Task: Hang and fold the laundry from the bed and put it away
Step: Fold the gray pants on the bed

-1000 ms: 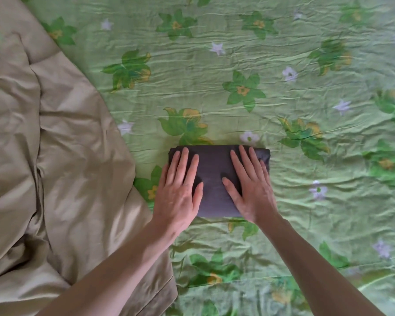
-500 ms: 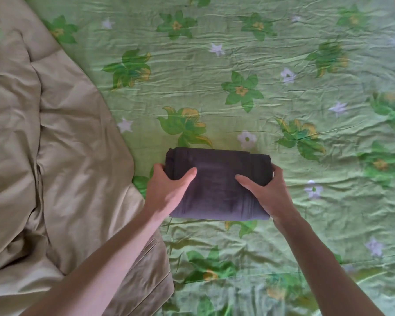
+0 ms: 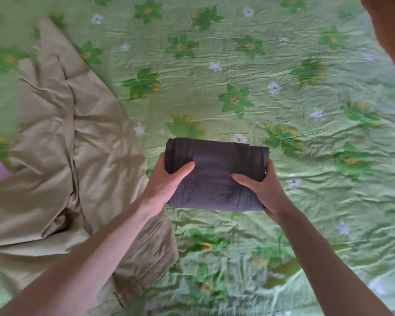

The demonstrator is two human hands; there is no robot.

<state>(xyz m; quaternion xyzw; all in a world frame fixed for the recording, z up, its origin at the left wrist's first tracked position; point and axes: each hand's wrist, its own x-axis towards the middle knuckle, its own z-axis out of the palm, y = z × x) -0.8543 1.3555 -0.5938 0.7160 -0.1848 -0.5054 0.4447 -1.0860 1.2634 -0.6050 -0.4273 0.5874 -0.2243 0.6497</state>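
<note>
Where spread, wrinkled floral bedsheet (image 3: 283,65).

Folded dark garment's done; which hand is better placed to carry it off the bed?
Neither alone: left hand and right hand grip opposite ends of the folded dark garment, thumbs on top. If one must, left grips deeper.

the bed sheet (image 3: 271,71) lies open beyond and to the right of the folded dark cloth (image 3: 217,176), wrinkled but flat, with room to pass there. to the left a rumpled tan blanket (image 3: 62,160) lies heaped, its edge just beside the left hand (image 3: 167,181). the right hand (image 3: 262,190) has bare sheet beside it. at the top right corner something brown (image 3: 390,30) crosses the view; what it is cannot be told.
</note>
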